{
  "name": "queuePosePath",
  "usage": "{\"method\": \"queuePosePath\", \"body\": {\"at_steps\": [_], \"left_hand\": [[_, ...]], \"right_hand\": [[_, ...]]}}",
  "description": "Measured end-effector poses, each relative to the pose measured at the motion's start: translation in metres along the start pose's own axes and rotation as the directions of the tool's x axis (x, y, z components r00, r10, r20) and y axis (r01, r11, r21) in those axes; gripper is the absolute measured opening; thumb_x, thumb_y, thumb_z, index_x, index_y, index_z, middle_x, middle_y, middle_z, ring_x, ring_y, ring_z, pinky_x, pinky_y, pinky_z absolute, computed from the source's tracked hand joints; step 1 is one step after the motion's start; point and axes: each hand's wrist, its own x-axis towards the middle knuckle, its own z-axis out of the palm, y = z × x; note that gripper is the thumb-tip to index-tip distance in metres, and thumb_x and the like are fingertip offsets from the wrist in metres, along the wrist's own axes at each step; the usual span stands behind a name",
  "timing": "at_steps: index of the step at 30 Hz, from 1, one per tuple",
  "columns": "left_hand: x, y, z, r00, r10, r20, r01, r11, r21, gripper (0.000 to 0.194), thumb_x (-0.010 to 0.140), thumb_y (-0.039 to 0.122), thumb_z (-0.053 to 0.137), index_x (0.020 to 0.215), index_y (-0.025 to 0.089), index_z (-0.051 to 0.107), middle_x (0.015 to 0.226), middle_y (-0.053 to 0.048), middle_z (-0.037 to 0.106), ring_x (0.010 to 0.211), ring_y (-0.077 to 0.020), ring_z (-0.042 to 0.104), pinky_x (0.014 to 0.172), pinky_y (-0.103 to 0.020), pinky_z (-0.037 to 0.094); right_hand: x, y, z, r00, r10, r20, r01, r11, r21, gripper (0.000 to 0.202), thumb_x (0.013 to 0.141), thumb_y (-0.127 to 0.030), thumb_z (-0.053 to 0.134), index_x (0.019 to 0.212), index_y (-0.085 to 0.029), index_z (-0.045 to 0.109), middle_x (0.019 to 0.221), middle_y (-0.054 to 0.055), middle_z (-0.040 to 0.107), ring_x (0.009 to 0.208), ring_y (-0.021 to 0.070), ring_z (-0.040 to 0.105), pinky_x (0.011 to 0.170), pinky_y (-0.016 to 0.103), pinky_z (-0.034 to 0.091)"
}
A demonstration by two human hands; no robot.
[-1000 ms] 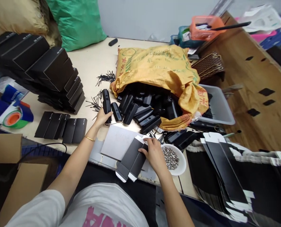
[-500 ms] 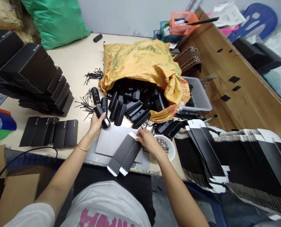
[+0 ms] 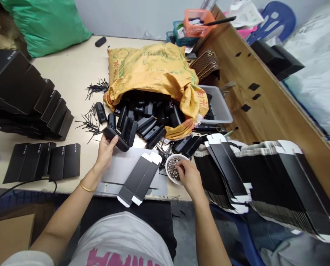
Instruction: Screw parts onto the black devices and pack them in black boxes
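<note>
My left hand (image 3: pixel 105 152) is closed round one end of a black oblong plastic case (image 3: pixel 117 138) with a textured side, tilted just above the table. My right hand (image 3: pixel 191 178) reaches into a white bowl (image 3: pixel 168 173), fingertips pinched among small shiny metal pieces (image 3: pixel 174 166); whatever they hold is too small to make out. Between my hands a flattened black carton (image 3: pixel 140 178) with white end flaps lies on a grey-white board (image 3: pixel 115 166). More black cases (image 3: pixel 151 129) spill from the mouth of a yellow woven sack (image 3: pixel 151 70) beyond my hands.
Finished-looking black boxes (image 3: pixel 20 88) are stacked at left, with several more (image 3: pixel 70 160) lying before them. Thin black strips (image 3: pixel 91 123) lie near the sack. Flat cartons (image 3: pixel 265 177) stand in rows at right, beside a wooden partition (image 3: pixel 265 96) and a clear bin (image 3: pixel 219 107).
My right hand has let go of the flattened carton and moved right into the bowl. The carton now lies on the board. My left hand has turned the case so its textured side shows.
</note>
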Motion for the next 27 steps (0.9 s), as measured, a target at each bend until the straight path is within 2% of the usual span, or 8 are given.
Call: {"method": "queuePosePath", "body": {"at_steps": [2,4,7,9,12,17,23,27], "left_hand": [[-0.015,0.004,0.005,0.987,-0.154,0.049,0.160,0.975,-0.155,0.040,0.070,0.032,0.073,0.104,0.022,0.054,0.103,-0.003,0.064,0.095,-0.0157,0.062,0.087,-0.032,0.048],[-0.029,0.004,0.009,0.959,-0.271,0.078,0.282,0.924,-0.259,0.035,0.073,0.030,0.072,0.103,0.021,0.055,0.101,-0.002,0.065,0.092,-0.0166,0.064,0.086,-0.035,0.050],[-0.044,-0.001,0.015,0.921,-0.382,0.077,0.383,0.851,-0.359,0.029,0.076,0.027,0.070,0.100,0.018,0.057,0.097,-0.004,0.067,0.092,-0.0180,0.065,0.085,-0.035,0.051],[-0.050,-0.005,0.018,0.903,-0.424,0.074,0.415,0.812,-0.410,0.025,0.078,0.026,0.067,0.099,0.017,0.057,0.096,-0.005,0.068,0.092,-0.0180,0.065,0.085,-0.034,0.052],[-0.054,-0.007,0.020,0.896,-0.440,0.068,0.419,0.782,-0.461,0.020,0.082,0.025,0.064,0.098,0.015,0.058,0.093,-0.006,0.068,0.090,-0.0169,0.066,0.086,-0.034,0.051],[-0.052,-0.003,0.015,0.893,-0.450,0.010,0.387,0.756,-0.528,0.017,0.084,0.026,0.060,0.095,0.013,0.061,0.091,-0.006,0.069,0.089,-0.0156,0.065,0.092,-0.035,0.048],[-0.052,0.002,0.009,0.869,-0.495,0.026,0.415,0.699,-0.583,0.019,0.089,0.025,0.052,0.094,0.011,0.062,0.090,-0.007,0.069,0.087,-0.0147,0.065,0.088,-0.031,0.050],[-0.054,0.004,0.012,0.853,-0.520,0.045,0.437,0.665,-0.606,0.020,0.090,0.026,0.050,0.095,0.011,0.062,0.090,-0.007,0.069,0.086,-0.0144,0.065,0.086,-0.028,0.051]], "right_hand": [[-0.003,0.000,-0.001,0.994,0.088,-0.068,-0.075,0.982,0.175,0.012,0.077,-0.029,0.051,0.071,-0.021,0.056,0.076,0.006,0.062,0.074,0.0215,0.056,0.073,0.036,0.043],[-0.006,-0.005,-0.002,0.971,0.225,-0.081,-0.168,0.883,0.437,0.013,0.076,-0.033,0.057,0.074,-0.020,0.058,0.073,0.004,0.062,0.066,0.0185,0.055,0.067,0.033,0.044],[-0.010,-0.023,0.002,0.930,0.368,0.021,-0.238,0.557,0.796,0.021,0.070,-0.038,0.067,0.078,-0.020,0.061,0.071,0.001,0.062,0.058,0.0137,0.053,0.059,0.029,0.045],[-0.009,-0.042,0.009,0.930,0.349,0.117,-0.247,0.358,0.901,0.025,0.066,-0.038,0.073,0.079,-0.020,0.062,0.072,0.001,0.063,0.058,0.0119,0.054,0.060,0.028,0.046],[-0.005,-0.076,0.021,0.948,0.246,0.203,-0.260,0.230,0.938,0.025,0.064,-0.033,0.077,0.080,-0.019,0.065,0.073,0.001,0.064,0.061,0.0111,0.056,0.064,0.027,0.048],[-0.005,-0.119,0.047,0.983,0.125,0.132,-0.168,0.338,0.926,0.016,0.070,-0.030,0.073,0.081,-0.020,0.066,0.080,0.001,0.064,0.065,0.0115,0.057,0.067,0.028,0.049],[-0.013,-0.142,0.069,0.972,-0.053,-0.231,0.206,0.671,0.712,0.006,0.083,-0.024,0.060,0.086,-0.021,0.064,0.083,0.003,0.062,0.082,0.0162,0.058,0.077,0.032,0.047],[-0.014,-0.149,0.076,0.943,-0.034,-0.330,0.264,0.680,0.684,0.005,0.086,-0.020,0.056,0.085,-0.021,0.061,0.082,0.001,0.059,0.080,0.0149,0.056,0.074,0.030,0.045]]}}
